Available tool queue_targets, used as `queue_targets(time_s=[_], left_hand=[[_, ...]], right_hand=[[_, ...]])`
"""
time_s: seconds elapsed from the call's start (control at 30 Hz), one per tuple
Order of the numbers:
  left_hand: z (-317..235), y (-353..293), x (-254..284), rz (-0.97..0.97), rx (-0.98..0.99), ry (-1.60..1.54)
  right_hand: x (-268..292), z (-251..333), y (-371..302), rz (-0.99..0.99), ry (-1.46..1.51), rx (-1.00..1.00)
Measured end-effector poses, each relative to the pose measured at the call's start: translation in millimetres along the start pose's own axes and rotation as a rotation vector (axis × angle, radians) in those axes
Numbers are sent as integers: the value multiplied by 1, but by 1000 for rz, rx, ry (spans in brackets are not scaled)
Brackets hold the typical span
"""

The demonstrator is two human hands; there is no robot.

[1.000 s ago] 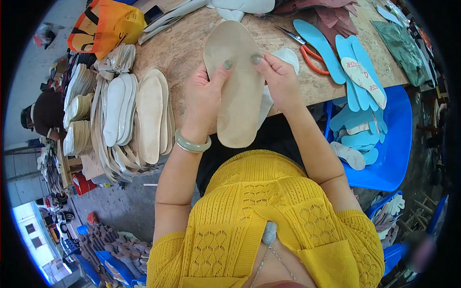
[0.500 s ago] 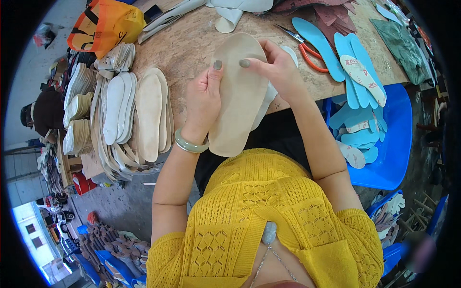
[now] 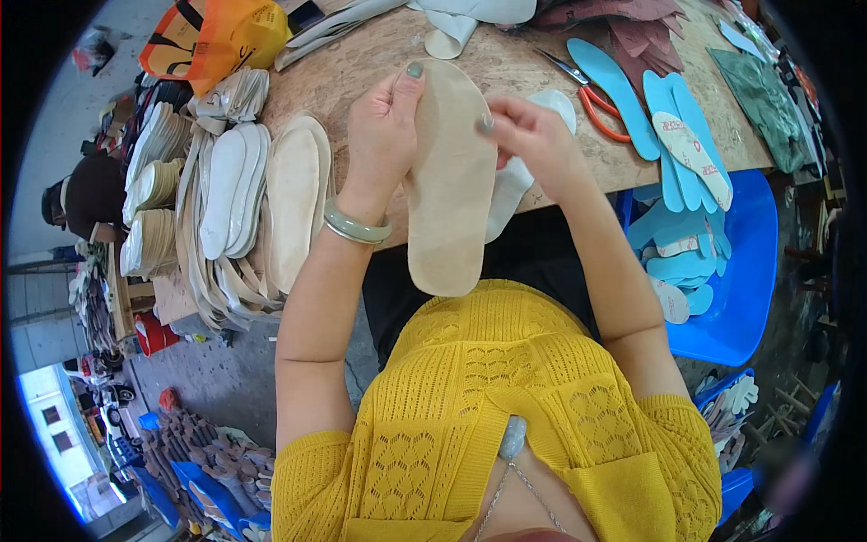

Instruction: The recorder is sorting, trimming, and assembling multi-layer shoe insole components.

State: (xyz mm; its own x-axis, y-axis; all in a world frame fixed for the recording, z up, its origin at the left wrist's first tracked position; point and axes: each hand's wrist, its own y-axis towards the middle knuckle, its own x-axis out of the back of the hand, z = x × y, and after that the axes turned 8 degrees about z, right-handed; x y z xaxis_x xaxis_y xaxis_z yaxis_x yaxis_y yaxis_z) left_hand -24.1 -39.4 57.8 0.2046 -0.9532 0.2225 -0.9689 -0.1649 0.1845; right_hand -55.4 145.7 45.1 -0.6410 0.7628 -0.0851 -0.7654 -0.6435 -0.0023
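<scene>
A beige insole (image 3: 452, 194) hangs upright in front of me over the table's near edge. My left hand (image 3: 384, 126) grips its upper left edge, thumb on the front face. At the opposite edge, my right hand (image 3: 537, 144) pinches with thumb and forefinger bent. Behind the insole and right hand, a white insole (image 3: 513, 191) juts past the table's edge, partly covered. On the left lie a stack of beige insoles (image 3: 296, 194) and a stack of white insoles (image 3: 233, 194).
Orange-handled scissors (image 3: 603, 117) lie on the wooden table (image 3: 361, 68) beside blue insoles (image 3: 614, 95). A blue bin (image 3: 754, 271) with more insoles stands below the right edge. An orange bag (image 3: 221, 41) sits back left, with brownish-red sheets (image 3: 632, 27) at the back.
The beige insole has turned more upright. My left hand has slid up along its edge, while my right thumb has moved from its face to the right edge.
</scene>
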Motion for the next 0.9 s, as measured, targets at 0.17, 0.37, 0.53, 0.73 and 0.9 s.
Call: queue_targets(time_s=[0.17, 0.37, 0.53, 0.73, 0.9], left_hand=[[4, 6, -2, -99, -118, 187], [7, 9, -2, -140, -146, 244], [6, 10, -3, -121, -102, 141], [-4, 11, -7, -217, -260, 593], [-7, 11, -5, -221, -216, 647]], right_hand=[[-17, -23, -21, -208, -64, 135], [-6, -19, -16, -68, 337, 12], [-2, -21, -14, 13, 583, -104], [-15, -22, -20, -171, 42, 160], [-19, -14, -17, -211, 43, 125]])
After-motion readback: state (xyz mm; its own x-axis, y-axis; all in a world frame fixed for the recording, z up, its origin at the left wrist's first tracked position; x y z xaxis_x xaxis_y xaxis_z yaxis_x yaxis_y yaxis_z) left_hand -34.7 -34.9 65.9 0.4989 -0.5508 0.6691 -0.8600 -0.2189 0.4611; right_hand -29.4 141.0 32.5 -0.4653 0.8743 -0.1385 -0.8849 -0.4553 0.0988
